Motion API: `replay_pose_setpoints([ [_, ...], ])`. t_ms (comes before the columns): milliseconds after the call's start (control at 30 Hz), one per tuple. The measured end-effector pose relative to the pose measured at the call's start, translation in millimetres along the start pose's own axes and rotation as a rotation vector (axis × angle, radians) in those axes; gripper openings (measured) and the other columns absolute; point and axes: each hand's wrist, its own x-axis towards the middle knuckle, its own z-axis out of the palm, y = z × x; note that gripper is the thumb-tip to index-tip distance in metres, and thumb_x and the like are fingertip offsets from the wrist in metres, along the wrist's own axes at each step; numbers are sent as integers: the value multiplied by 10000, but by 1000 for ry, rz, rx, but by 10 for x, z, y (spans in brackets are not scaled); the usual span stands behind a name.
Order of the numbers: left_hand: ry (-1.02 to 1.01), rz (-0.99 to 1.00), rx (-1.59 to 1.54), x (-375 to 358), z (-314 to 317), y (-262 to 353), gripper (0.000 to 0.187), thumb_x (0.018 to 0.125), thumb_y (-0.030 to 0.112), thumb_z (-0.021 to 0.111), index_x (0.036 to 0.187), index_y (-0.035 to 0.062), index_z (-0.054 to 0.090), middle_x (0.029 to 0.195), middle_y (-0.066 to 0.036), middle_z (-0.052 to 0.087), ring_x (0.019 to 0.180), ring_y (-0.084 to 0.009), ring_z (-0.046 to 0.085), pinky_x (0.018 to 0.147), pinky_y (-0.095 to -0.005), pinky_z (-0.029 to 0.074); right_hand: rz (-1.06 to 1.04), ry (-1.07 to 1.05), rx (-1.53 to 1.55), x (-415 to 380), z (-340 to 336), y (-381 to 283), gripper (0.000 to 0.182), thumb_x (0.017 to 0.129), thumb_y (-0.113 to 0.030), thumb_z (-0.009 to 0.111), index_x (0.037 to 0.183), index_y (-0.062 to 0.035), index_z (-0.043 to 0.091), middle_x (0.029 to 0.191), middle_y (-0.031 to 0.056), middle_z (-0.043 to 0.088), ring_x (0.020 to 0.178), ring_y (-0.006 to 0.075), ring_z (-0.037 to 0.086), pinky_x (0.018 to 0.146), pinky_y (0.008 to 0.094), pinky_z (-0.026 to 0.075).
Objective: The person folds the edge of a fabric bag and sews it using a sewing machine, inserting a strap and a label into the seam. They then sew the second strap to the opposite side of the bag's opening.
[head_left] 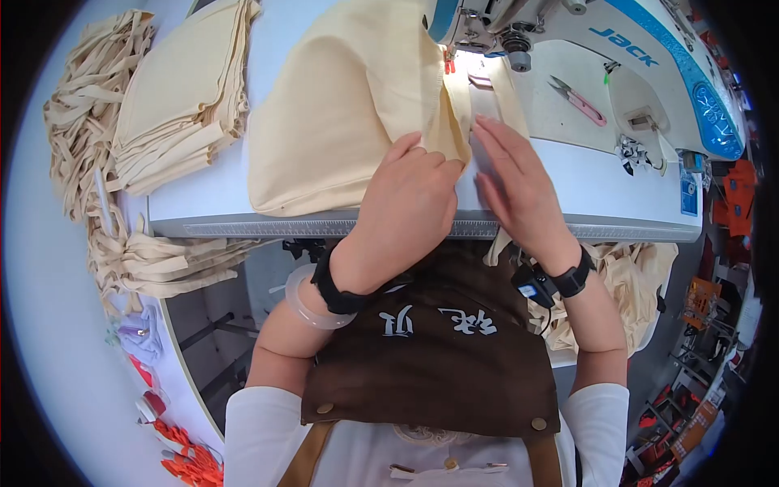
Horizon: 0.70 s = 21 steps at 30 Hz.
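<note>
A cream cloth bag (pixel 316 122) lies on the sewing table, its hemmed edge running up under the sewing machine's (pixel 519 40) needle area. My left hand (pixel 410 203) is closed on that edge near the table front, fingers curled into the fold. Beside it, my right hand (pixel 519 187) lies with fingers stretched out and thumb apart, fingertips right at the bag's edge. A narrow cream strap (pixel 507 101) comes down from the machine and passes behind my right hand. A strap end (pixel 497 247) hangs below, over the table's front edge.
Stacked cream cloth panels (pixel 182 89) and bundled straps (pixel 93 105) are at the left. Pink-handled thread snips (pixel 580 101) lie right of the needle. A ruler strip (pixel 324 229) runs along the front edge. More cream cloth (pixel 633 284) is piled below right.
</note>
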Motion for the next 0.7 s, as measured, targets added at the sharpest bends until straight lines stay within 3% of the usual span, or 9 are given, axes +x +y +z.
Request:
replay_pose_setpoints([
  [233,-28,-91,-190,-46,23,-39,71,855,22,588,866,14,658,787,-111,601,829,-296,614,1130,-481,368,-64,-45,-27,-7,108,0,618,829,-4,672,1415,13,475,1444,172,503,1331,357,491,1101,449,415],
  [500,-43,-34,-253,-19,80,-100,48,892,53,609,901,14,636,786,-87,574,785,-269,605,1177,-488,330,-137,-83,-100,41,82,54,496,802,-42,690,1277,25,567,1357,159,569,1307,318,520,1115,475,404],
  [600,-45,-44,-267,-26,112,-142,58,871,64,643,891,11,633,767,-80,570,783,-267,605,1172,-495,339,-155,-99,-112,50,71,61,472,794,-56,697,1244,28,584,1311,154,588,1291,310,532,1123,478,400],
  [700,-85,-57,-217,-6,44,-88,120,809,59,670,922,33,640,884,-123,622,892,-306,622,1102,-462,415,-192,-115,-137,72,46,78,458,786,-64,705,1220,31,593,1271,152,598,1274,301,545,1122,470,408],
])
